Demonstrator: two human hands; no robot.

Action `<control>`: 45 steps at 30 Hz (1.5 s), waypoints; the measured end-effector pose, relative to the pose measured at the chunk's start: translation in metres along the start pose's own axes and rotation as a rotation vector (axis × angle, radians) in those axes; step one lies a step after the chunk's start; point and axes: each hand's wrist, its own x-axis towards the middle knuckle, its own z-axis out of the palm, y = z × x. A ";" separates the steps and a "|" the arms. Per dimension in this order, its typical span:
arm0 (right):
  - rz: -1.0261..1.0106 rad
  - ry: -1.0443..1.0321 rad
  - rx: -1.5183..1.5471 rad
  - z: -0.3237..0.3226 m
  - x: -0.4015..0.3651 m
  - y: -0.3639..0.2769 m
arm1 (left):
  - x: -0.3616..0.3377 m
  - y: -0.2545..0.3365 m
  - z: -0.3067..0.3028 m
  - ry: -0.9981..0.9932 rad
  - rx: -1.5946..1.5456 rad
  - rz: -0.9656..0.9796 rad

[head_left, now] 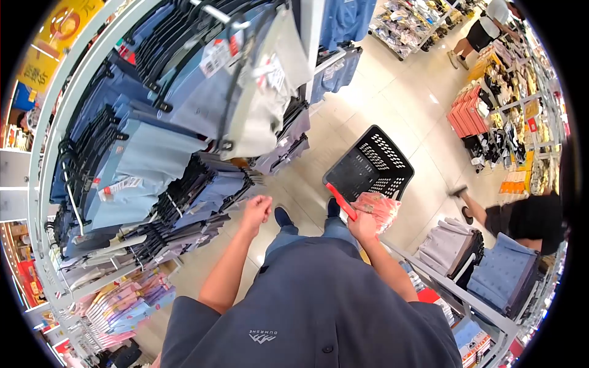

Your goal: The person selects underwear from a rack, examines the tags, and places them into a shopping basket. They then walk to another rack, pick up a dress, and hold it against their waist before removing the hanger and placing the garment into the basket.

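My right hand [363, 227] is closed around the end of the red handle [341, 201] of a black shopping basket [351, 174]. A pink and clear plastic packet [381, 208] sits against that hand, overlapping the basket's near corner. The basket has perforated sides and stands tilted in view ahead of my feet; the part I can see inside is bare black plastic. My left hand [256, 212] is in a loose fist with nothing showing in it, close to a rack of folded, hanging trousers [215, 190].
Tall racks of blue and grey hanging clothes [150, 153] crowd the left side. At lower right, trousers [503, 270] hang on a low rail. A person in black shorts [521, 221] walks at right; another person [485, 30] stands farther off. Tiled floor [423, 116] runs ahead.
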 end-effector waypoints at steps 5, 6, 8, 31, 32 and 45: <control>-0.065 0.029 0.041 -0.028 0.037 0.034 | -0.007 0.000 0.050 -0.020 0.127 -0.071; -0.104 0.018 0.050 -0.029 0.047 0.043 | -0.011 0.004 0.064 -0.062 0.162 -0.064; -0.139 0.047 0.024 -0.037 0.071 0.063 | -0.009 0.016 0.093 -0.019 0.055 -0.006; -0.442 -0.261 -0.292 -0.183 0.333 0.165 | 0.106 -0.107 0.163 0.106 0.573 -0.440; -0.435 -0.275 -0.300 -0.189 0.350 0.164 | 0.129 -0.097 0.176 0.120 0.607 -0.342; -0.553 -0.365 -0.339 -0.221 0.510 0.148 | 0.292 0.101 0.328 0.059 0.371 -0.075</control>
